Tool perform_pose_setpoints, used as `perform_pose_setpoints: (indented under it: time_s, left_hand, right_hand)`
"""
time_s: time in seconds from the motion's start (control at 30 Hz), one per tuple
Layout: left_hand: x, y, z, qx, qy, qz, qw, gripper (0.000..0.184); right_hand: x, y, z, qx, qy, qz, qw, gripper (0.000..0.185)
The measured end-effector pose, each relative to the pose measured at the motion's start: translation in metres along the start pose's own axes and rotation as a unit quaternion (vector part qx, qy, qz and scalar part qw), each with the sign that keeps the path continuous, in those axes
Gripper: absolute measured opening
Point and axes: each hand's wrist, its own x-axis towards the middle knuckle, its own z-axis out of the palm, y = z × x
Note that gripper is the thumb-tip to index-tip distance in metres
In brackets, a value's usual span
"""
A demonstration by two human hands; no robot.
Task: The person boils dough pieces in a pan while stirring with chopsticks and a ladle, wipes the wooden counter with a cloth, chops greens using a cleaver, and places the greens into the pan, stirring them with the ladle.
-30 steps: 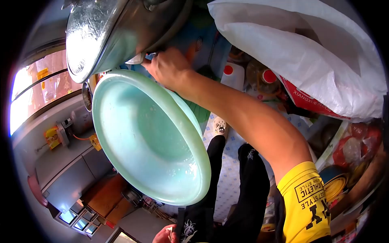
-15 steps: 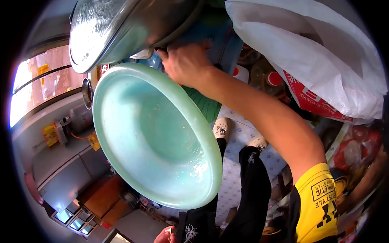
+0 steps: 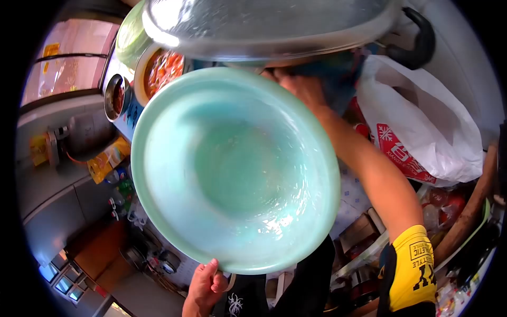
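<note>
A large pale green basin [image 3: 237,164] fills the middle of the view, its open side towards me, with wet, shiny patches inside. My left hand [image 3: 207,282] is closed on its near rim, thumb on top. My right hand [image 3: 302,87] reaches in beside the basin's far right rim, below a big metal vessel [image 3: 274,29]. Its fingers are blurred and partly hidden, so what they grip is unclear. The metal vessel has a black handle [image 3: 417,39] at its right end.
A bowl of red pieces in liquid [image 3: 162,71] and a small metal bowl [image 3: 116,98] stand at the upper left. A white bag with red print [image 3: 422,127] is on the right. A yellow packet [image 3: 108,160] lies on the left counter [image 3: 50,193].
My left hand has come up from the bottom edge and closed on the basin's rim. In view, the basin, metal vessel and right hand have shifted right. More of the red-filled bowl shows.
</note>
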Motion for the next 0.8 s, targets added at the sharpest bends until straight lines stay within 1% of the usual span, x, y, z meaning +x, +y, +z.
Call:
perform_pose_setpoints:
  time_s: [0.03, 0.1, 0.17, 0.23, 0.3, 0.4, 0.47, 0.53, 0.6, 0.67, 0.7, 0.77, 0.8]
  left_hand:
    - [-0.004, 0.007, -0.010, -0.004, 0.001, 0.007, 1.000, 0.025]
    - [-0.004, 0.015, -0.029, -0.006, -0.037, 0.006, 0.999, 0.024]
    - [-0.003, 0.021, -0.029, -0.020, -0.018, -0.006, 1.000, 0.024]
    - [0.001, 0.022, -0.039, 0.010, -0.027, -0.003, 1.000, 0.023]
    - [0.008, 0.019, -0.037, -0.008, -0.025, -0.013, 1.000, 0.022]
    - [0.012, 0.025, -0.040, 0.000, -0.054, -0.021, 0.998, 0.024]
    - [0.012, 0.026, -0.040, 0.037, -0.033, -0.032, 0.998, 0.025]
    - [0.015, 0.025, -0.046, 0.034, -0.050, -0.033, 0.998, 0.026]
    - [0.017, 0.026, -0.043, 0.035, -0.064, -0.032, 0.997, 0.027]
    - [0.012, 0.032, -0.037, 0.051, -0.067, -0.011, 0.996, 0.029]
    - [0.015, 0.029, -0.042, 0.072, -0.088, 0.016, 0.993, 0.028]
    - [0.012, 0.024, -0.041, 0.025, -0.130, 0.062, 0.989, 0.026]
    - [0.003, 0.020, -0.042, 0.029, -0.124, 0.051, 0.990, 0.026]
  right_hand:
    - [0.000, -0.001, -0.003, 0.021, -0.024, 0.008, 0.999, 0.044]
    - [-0.001, -0.002, -0.008, 0.063, -0.071, 0.028, 0.995, 0.049]
    - [-0.001, 0.006, 0.006, -0.029, -0.004, -0.041, 0.999, 0.053]
    - [0.003, -0.019, -0.007, -0.076, 0.023, -0.068, 0.995, 0.056]
    - [0.002, -0.024, -0.009, -0.091, 0.021, -0.082, 0.992, 0.054]
    - [0.006, -0.032, -0.011, -0.094, 0.009, -0.094, 0.991, 0.050]
    - [0.010, -0.035, -0.012, -0.092, 0.006, -0.100, 0.991, 0.048]
    - [0.016, -0.037, -0.012, -0.083, -0.001, -0.104, 0.991, 0.046]
    - [0.020, -0.038, -0.014, -0.063, -0.008, -0.102, 0.993, 0.044]
    - [0.010, -0.042, -0.023, -0.021, -0.011, -0.097, 0.995, 0.043]
    - [-0.002, -0.045, -0.029, 0.013, -0.015, -0.092, 0.996, 0.042]
    - [-0.049, -0.052, -0.049, 0.113, -0.022, -0.050, 0.992, 0.040]
    - [-0.083, -0.055, -0.059, 0.162, -0.021, -0.001, 0.987, 0.039]
